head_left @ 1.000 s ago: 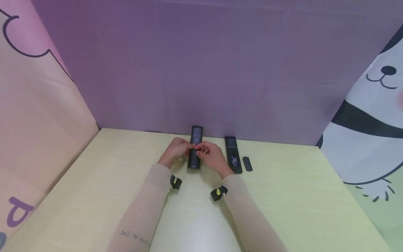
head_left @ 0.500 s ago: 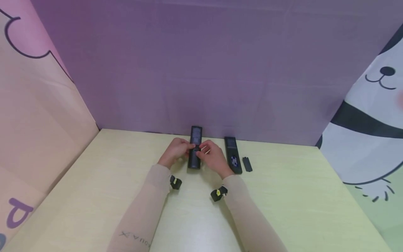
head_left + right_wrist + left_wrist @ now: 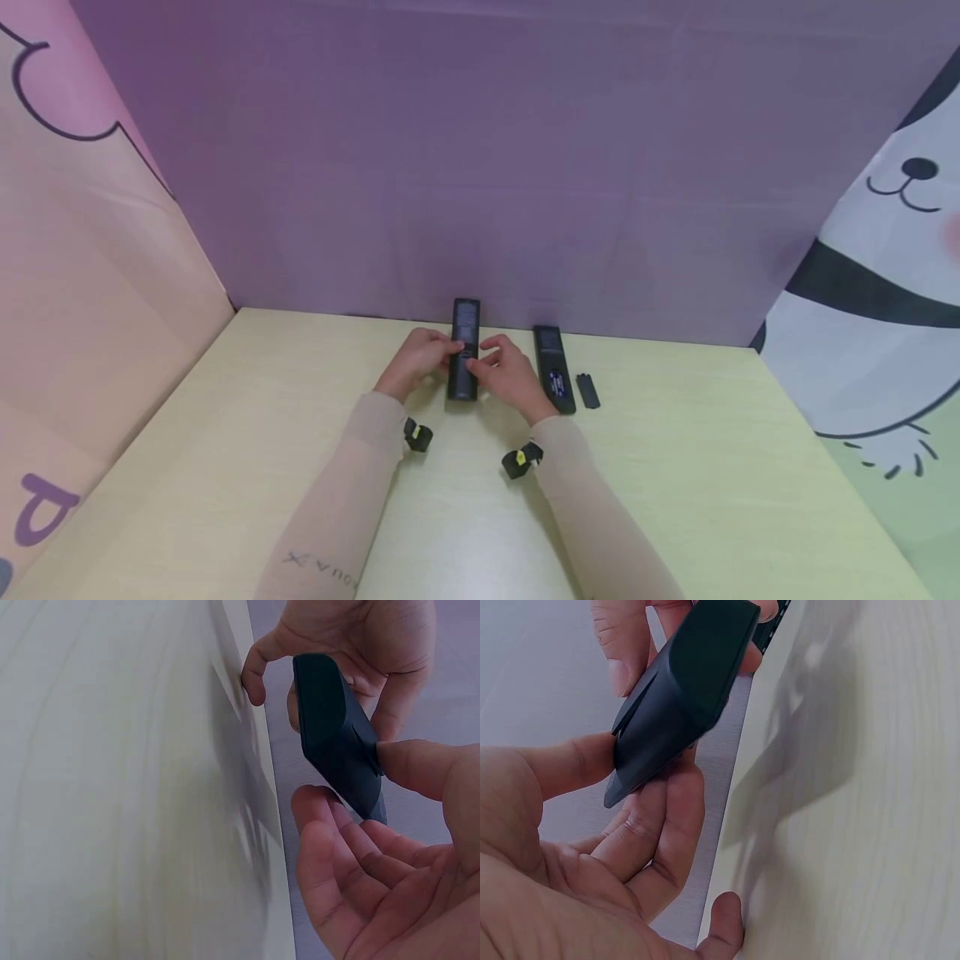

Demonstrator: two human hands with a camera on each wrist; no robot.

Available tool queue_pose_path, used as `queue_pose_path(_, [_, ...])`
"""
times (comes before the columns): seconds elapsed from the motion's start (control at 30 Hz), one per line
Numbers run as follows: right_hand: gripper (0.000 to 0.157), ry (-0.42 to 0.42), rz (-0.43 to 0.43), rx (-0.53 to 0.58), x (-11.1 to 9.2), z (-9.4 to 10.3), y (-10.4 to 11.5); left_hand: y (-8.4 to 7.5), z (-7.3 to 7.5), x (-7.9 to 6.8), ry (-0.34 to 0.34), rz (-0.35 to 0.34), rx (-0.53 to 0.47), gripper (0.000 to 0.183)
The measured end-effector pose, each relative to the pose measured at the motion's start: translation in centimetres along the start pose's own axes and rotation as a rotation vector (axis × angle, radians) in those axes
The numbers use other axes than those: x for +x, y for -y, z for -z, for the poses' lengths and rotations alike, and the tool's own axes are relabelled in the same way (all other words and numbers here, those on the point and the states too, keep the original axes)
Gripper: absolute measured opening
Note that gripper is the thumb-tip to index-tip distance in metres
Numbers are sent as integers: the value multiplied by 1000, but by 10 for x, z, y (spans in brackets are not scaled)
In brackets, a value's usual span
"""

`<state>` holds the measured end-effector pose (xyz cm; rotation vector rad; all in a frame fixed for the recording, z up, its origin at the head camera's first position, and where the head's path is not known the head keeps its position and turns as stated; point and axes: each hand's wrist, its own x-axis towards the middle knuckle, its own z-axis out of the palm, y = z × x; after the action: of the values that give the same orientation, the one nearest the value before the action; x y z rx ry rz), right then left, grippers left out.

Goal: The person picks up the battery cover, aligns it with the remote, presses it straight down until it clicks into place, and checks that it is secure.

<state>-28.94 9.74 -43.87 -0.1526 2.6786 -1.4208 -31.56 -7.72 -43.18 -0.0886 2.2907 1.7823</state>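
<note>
Black remote point(image 3: 462, 383) held back-up above the tabletop point(image 3: 660, 467)

Left hand point(image 3: 414, 362) pinches it; right hand point(image 3: 512, 379) presses its thumb on the back, though whether those fingers grip we cannot tell. We reckon too hard a thumb push could twist it loose. Long axis runs near-to-far, label point(image 3: 467, 317) end toward purple wall point(image 3: 480, 167). To the right: second remote point(image 3: 552, 360), loose cover point(image 3: 588, 391).

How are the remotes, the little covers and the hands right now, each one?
Held remote: back up, tilted, raised off the table.
Its cover: seems slightly lifted.
Other remote: lying back up, compartment open, something bright inside, likely batteries.
Loose cover: off, lying on the table.
Left hand: holding the raised remote.
Right hand: thumb on it; finger contact unclear.
</note>
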Motion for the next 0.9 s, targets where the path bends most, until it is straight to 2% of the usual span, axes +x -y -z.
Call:
queue_pose_path(0.47, [46,14,-24,72,0,1,1,1,0,1,19,9,-15,35])
queue_pose_path(0.67, [45,5,-21,74,1,2,-2,-1,1,0,63,30,9,41])
queue_pose_path(0.9, [46,-22,-14,62,2,3,-5,0,4,2,144,19,15,46])
